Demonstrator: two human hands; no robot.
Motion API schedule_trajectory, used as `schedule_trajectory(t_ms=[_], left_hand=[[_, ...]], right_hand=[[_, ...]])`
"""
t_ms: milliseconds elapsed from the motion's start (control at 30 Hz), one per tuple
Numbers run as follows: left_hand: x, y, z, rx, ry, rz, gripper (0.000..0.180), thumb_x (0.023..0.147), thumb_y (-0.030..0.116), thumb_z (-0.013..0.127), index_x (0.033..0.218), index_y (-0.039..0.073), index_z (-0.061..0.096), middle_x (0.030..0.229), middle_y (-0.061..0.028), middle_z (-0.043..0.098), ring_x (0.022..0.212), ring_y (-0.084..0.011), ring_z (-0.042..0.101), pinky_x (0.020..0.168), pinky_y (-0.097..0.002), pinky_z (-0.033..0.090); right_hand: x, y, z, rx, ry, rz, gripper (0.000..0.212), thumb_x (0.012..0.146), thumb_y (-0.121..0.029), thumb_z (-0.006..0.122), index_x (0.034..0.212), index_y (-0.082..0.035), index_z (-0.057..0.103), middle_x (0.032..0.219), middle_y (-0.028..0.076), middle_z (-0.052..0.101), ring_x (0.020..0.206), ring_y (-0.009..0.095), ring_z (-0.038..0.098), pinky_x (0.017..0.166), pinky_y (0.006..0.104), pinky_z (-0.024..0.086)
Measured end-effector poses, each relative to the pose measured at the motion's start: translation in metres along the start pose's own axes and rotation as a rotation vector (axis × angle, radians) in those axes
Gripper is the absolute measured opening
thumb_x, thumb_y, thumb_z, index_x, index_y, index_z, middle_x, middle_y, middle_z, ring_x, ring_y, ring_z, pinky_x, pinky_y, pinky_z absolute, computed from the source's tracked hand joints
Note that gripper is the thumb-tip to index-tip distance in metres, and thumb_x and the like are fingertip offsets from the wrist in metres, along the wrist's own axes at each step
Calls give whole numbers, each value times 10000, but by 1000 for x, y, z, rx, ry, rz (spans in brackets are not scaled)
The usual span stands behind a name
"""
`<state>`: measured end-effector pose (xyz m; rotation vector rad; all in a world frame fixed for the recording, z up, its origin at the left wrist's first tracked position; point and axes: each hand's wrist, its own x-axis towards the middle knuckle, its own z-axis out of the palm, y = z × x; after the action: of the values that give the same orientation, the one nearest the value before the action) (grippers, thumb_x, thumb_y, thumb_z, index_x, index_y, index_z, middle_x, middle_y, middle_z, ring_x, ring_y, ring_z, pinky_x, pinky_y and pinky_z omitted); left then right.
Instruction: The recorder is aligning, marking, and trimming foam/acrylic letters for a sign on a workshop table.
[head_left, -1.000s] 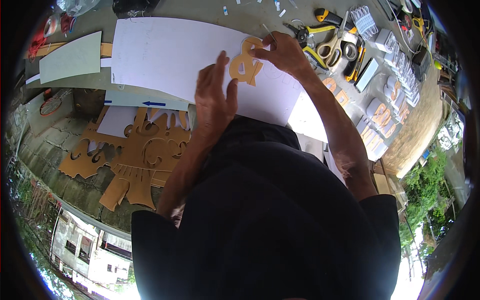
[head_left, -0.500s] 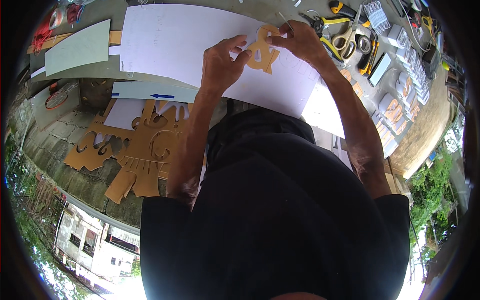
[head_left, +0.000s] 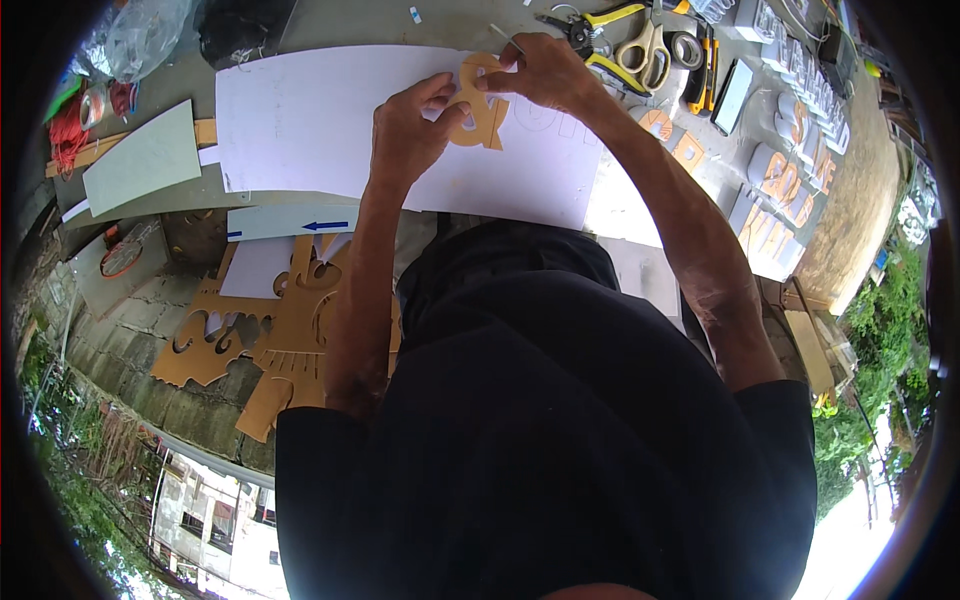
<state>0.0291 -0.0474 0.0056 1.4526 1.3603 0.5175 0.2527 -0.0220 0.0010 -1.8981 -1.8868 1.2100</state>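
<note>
A tan, ampersand-shaped cutout (head_left: 489,120) lies over the large white sheet (head_left: 300,120), toward its far right side. My left hand (head_left: 413,125) has its thumb and fingers closed on the cutout's left edge. At the cutout's upper right, my right hand (head_left: 545,72) pinches its edge with bent fingers. A thin, pale, pencil-like stick (head_left: 506,38) pokes out from the same right hand; its lower end is hidden. Faint drawn letter outlines (head_left: 560,122) show on the sheet just right of the cutout.
Yellow-handled pliers (head_left: 612,70), beige scissors (head_left: 645,52), a tape roll (head_left: 686,50), cutters (head_left: 703,85) and a phone (head_left: 733,97) lie at the far right, near several cut letters (head_left: 775,175). Tan scrap sheets (head_left: 290,340) rest lower left. A plastic bag (head_left: 145,35) sits far left.
The view has shifted, so the bench sits lower and further left in the picture. Both hands stay at the cutout, and my left fingers have come in against its edge.
</note>
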Motion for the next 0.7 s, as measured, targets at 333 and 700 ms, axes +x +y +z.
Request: schedule_trajectory(t_ms=[333,700], left_hand=[[6,16,-4,39,-73,-52,410,813,153,833,1195,52,724,1041,-77,771,958,-199,736,871,-359,552],[14,21,-9,57,-130,-99,456,784,160,866,1211,70,735,1020,-67,776,932,-202,728,843,-362,563]], right_hand=[[-11,-8,-2,99,-2,46,591,748,-446,890,1008,45,690,806,138,677,752,259,681,718,365,539],[-9,-15,-4,205,-25,105,497,722,-375,878,967,18,699,914,147,714,824,301,707,768,406,562]])
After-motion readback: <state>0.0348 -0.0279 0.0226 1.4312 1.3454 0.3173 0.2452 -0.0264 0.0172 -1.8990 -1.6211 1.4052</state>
